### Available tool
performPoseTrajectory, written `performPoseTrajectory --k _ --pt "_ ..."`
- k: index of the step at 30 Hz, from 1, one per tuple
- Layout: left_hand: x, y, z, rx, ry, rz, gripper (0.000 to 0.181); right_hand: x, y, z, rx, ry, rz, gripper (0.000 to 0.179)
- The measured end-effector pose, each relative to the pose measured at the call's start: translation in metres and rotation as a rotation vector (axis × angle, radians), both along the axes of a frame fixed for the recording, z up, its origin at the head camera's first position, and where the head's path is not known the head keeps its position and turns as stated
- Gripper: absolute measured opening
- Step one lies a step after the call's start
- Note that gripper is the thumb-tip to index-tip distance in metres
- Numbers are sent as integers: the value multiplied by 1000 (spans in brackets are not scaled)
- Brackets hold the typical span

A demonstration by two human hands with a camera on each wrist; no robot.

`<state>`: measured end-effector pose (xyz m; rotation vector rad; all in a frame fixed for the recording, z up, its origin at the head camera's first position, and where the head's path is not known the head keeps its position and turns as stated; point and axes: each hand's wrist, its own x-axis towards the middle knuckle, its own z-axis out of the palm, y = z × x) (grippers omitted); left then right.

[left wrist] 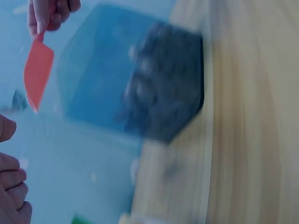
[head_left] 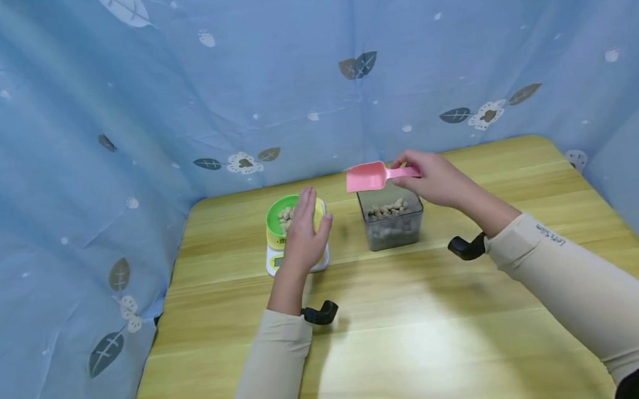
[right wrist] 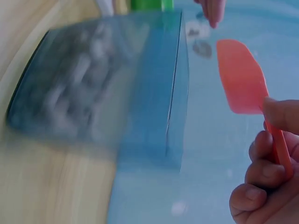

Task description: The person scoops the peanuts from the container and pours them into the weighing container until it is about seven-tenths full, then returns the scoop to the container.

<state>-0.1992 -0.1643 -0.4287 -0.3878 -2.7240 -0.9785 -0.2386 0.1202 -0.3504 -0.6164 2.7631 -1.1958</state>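
My right hand [head_left: 435, 179] grips the handle of a small pink scoop [head_left: 366, 176], whose pan points left and shows a bare inside. The scoop is up over the back rim of a see-through grey bin [head_left: 393, 234] that holds peanuts [head_left: 387, 209]. To the left, a green bowl [head_left: 273, 214] with peanuts [head_left: 285, 219] in it sits on a white and yellow kitchen scale [head_left: 275, 262]. My left hand [head_left: 306, 234] is held with straight fingers in front of the bowl, hiding its right part. In the right wrist view, fingers and thumb wrap the scoop's handle [right wrist: 279, 144].
The things stand toward the back of a wooden table [head_left: 383, 318]. A blue patterned curtain [head_left: 299, 71] hangs right behind the table and along its sides. Black wrist cameras [head_left: 320, 313] stick out from both forearms.
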Motion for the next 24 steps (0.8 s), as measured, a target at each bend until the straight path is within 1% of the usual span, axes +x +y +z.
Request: performPoseTrajectory --k 2,4,7,9,12,15,20,24 --pt "-1 10 1 -14 -25 -53 64 1 10 -3 9 1 -10 31" --pt "-1 18 2 -25 -60 -93 64 1 15 -7 28 3 -3 28" --pt "-1 27 1 -39 -106 -130 64 0 13 -16 79 32 32 25" --pt "-2 32 -2 -57 -114 -146 64 -1 8 -24 109 67 61 23" --pt "-1 37 -6 -78 -113 -154 63 -1 -3 -34 122 96 107 21" --pt "-1 41 -8 -96 -100 -148 61 0 -12 -43 121 113 126 22" --pt "-2 44 -8 -92 -93 -167 60 -1 -17 -56 112 126 103 26" --pt "-1 44 -9 -85 -110 -169 60 0 -17 -61 96 121 100 27"
